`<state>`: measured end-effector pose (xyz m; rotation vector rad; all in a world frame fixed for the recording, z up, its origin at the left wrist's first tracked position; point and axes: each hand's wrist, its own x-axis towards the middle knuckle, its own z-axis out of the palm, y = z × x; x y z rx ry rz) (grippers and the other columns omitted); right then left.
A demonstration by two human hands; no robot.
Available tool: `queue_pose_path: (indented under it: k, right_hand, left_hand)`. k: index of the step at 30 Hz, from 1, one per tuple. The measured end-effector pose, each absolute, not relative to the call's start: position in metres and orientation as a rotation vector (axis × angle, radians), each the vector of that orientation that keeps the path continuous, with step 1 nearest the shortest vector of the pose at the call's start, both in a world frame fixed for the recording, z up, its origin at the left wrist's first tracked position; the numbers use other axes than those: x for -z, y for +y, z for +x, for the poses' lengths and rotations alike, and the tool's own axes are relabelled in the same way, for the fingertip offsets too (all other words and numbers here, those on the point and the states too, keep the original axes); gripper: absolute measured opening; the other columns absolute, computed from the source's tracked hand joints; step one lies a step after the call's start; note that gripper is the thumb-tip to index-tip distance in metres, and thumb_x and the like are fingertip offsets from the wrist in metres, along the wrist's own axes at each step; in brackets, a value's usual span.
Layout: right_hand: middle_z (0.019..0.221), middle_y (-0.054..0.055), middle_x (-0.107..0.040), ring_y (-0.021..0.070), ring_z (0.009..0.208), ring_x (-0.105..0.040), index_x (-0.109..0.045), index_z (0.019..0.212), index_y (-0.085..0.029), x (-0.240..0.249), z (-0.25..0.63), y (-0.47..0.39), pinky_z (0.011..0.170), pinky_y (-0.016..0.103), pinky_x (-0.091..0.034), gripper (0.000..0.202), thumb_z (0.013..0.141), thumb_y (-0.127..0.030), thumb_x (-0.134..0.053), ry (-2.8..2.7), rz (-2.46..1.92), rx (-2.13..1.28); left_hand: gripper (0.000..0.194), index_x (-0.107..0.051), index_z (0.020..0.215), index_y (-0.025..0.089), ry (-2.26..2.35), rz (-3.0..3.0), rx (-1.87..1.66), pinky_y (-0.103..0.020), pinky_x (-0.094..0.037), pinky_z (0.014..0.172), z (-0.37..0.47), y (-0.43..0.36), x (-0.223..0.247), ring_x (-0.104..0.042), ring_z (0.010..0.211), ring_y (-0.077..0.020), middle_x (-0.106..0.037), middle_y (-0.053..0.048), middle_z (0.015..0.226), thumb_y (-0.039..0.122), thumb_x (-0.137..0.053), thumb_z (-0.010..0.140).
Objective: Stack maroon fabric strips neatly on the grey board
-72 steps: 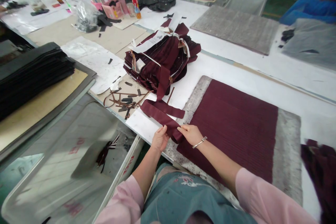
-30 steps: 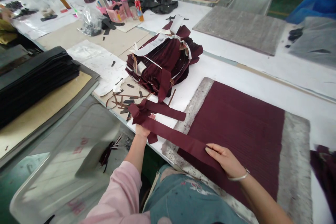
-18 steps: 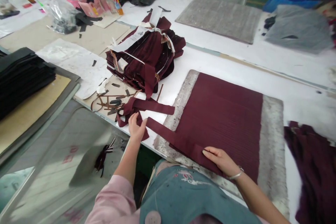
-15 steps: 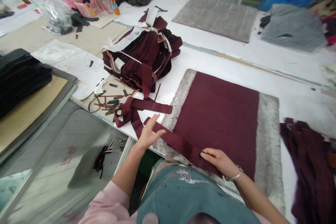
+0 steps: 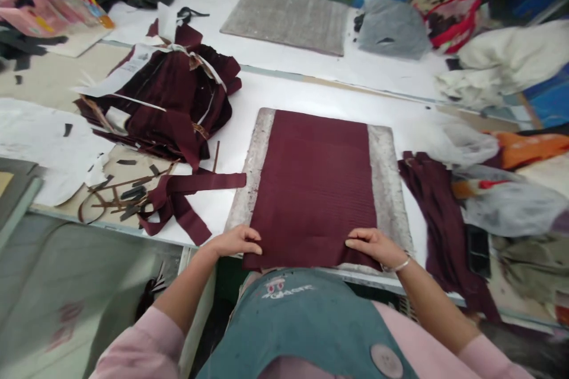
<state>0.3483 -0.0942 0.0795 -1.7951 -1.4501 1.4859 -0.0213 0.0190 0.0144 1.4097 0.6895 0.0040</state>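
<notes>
Maroon fabric strips (image 5: 317,177) lie side by side in close rows across a worn grey board (image 5: 389,183) in front of me. Along the near edge of these rows runs one more maroon fabric strip (image 5: 297,256). My left hand (image 5: 237,241) is closed on its left end, thumb and fingers pinching it. At its right end my right hand (image 5: 376,246) pinches the same strip, a bracelet on the wrist. The strip stretches nearly straight between both hands, low against the near side of the board. Loose maroon strips (image 5: 182,192) lie tangled to the left.
A tied bundle of maroon pieces (image 5: 173,95) stands left of the board. Dark scraps (image 5: 133,192) lie near the table's front edge. To the right are a pile of maroon strips (image 5: 438,213), a dark phone-like object (image 5: 478,249) and plastic bags (image 5: 520,207). Another grey board (image 5: 288,18) lies behind.
My left hand has come down and right, from open in the air to pinching the strip's left end. The strip is now straight along the near edge. The view has turned right.
</notes>
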Motion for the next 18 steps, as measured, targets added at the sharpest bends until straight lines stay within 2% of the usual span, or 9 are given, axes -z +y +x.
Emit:
queue_pose_path:
  k: [7,12,15,18]
  right_hand:
    - [0.057,-0.004,-0.054,0.0128,0.059,-0.048,-0.06,0.062,-0.017,-0.009,0.405,-0.165,0.059,0.026,-0.038,0.037,0.063,-0.053,-0.067,-1.228,-1.999,-1.555]
    - [0.066,-0.002,-0.062,0.015,0.065,-0.056,-0.063,0.072,-0.016,0.021,0.421,-0.196,0.064,0.029,-0.044,0.04,0.057,-0.053,-0.069,-0.992,-1.973,-1.55]
    - [0.074,0.0,-0.066,0.017,0.071,-0.059,-0.064,0.08,-0.016,0.033,0.431,-0.202,0.068,0.031,-0.046,0.042,0.056,-0.05,-0.069,-0.928,-2.021,-1.404]
    - [0.083,0.003,-0.067,0.0185,0.08,-0.061,-0.064,0.086,-0.017,0.045,0.441,-0.202,0.075,0.032,-0.046,0.038,0.06,-0.044,-0.067,-0.88,-2.11,-1.184]
  left_hand:
    - [0.026,-0.062,0.048,0.02,0.918,1.267,0.209,-0.024,-0.03,0.047,-0.036,-0.004,0.015,-0.041,0.045,-0.0136,-0.053,0.0,0.048,0.042,-0.075,0.05]
    - [0.029,-0.067,0.063,0.018,1.011,1.246,0.036,-0.025,-0.037,0.054,-0.032,-0.002,0.032,-0.051,0.056,-0.0157,-0.063,-0.001,0.061,0.045,-0.073,0.056]
    - [0.037,-0.067,0.074,0.017,1.185,1.26,-0.117,-0.026,-0.041,0.06,-0.027,0.005,0.04,-0.055,0.062,-0.0169,-0.065,-0.001,0.066,0.046,-0.074,0.054]
    - [0.044,-0.065,0.08,0.016,1.314,1.24,-0.208,-0.026,-0.04,0.058,-0.02,0.008,0.049,-0.055,0.06,-0.016,-0.065,0.0,0.065,0.048,-0.074,0.051]
